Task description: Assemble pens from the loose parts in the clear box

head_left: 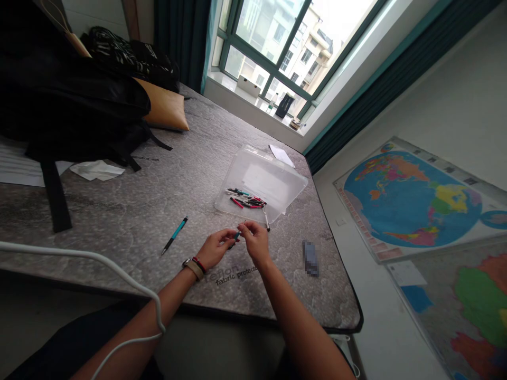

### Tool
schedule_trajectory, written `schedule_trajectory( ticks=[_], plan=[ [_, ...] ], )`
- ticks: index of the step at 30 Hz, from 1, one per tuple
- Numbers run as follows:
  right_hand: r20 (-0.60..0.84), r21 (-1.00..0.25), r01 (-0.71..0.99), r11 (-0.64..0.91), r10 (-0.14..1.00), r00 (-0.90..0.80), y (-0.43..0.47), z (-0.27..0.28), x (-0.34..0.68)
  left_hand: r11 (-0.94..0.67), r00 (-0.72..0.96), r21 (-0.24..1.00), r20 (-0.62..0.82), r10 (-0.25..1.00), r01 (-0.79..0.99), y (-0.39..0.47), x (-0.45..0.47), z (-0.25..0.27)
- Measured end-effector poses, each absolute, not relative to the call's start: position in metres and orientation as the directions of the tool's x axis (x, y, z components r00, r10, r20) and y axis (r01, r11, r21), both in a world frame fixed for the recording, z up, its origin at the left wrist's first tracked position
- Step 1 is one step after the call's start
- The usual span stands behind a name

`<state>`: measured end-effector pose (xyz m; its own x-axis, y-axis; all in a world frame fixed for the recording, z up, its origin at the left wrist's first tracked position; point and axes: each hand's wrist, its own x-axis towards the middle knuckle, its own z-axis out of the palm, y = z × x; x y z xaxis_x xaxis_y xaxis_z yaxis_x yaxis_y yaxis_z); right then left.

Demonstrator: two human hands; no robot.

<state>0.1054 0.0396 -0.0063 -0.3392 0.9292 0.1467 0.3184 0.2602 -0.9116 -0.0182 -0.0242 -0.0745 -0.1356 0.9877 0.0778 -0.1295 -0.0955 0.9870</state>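
Observation:
My left hand (217, 247) and my right hand (254, 240) meet in front of a clear plastic box (273, 182). Between them they pinch a blue-green and black pen (236, 237), partly covered by my fingers. The left wrist wears a watch and a red band. Just beyond my hands, the box holds several pens (249, 200), red, black and teal, in a loose heap. One white and black pen (266, 219) leans across its near edge. To the left, a blue and black pen (175, 235) lies on the grey mattress (190, 174).
A black backpack (79, 100) and a tan pouch (166, 105) lie at the far left. Crumpled paper (98, 170) is near the backpack. A blurred dark object (310, 258) lies right of my arm. A white cable (99, 258) crosses in front of my left forearm.

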Motion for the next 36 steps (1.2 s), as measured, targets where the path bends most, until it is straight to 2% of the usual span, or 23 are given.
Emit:
schedule_trajectory(
  ticks=[9,14,19,21,24,27,30,36],
  plan=[
    [0.164,-0.906,0.325,0.270,0.934,-0.318,0.031,-0.015,0.113,-0.103,-0.146,0.994,0.107,0.983,0.030,-0.028,-0.013,-0.076],
    [0.111,-0.908,0.344,0.240,0.928,-0.356,0.034,-0.018,0.118,-0.094,-0.137,0.993,0.104,0.985,0.078,-0.029,-0.013,-0.074],
    [0.071,-0.887,0.376,0.267,0.885,-0.461,0.040,-0.034,0.139,-0.052,-0.224,0.995,0.069,0.972,0.081,-0.028,-0.017,-0.072],
    [0.092,-0.811,0.479,0.335,0.882,-0.462,0.040,-0.049,0.153,-0.032,-0.238,0.996,0.050,0.970,0.081,-0.027,-0.018,-0.074],
    [0.208,-0.582,0.674,0.456,0.884,-0.419,0.036,-0.074,0.175,-0.023,-0.224,0.996,0.042,0.974,0.086,-0.026,-0.018,-0.077],
    [0.274,-0.398,0.788,0.470,0.880,-0.387,0.030,-0.092,0.186,-0.032,-0.206,0.993,0.056,0.977,0.117,-0.026,-0.018,-0.077],
    [0.271,-0.328,0.822,0.466,0.880,-0.390,0.027,-0.098,0.187,-0.036,-0.183,0.988,0.065,0.981,0.153,-0.028,-0.018,-0.077],
    [0.277,-0.297,0.835,0.464,0.878,-0.390,0.027,-0.094,0.185,-0.044,-0.137,0.980,0.072,0.988,0.196,-0.032,-0.017,-0.079]
  ],
)
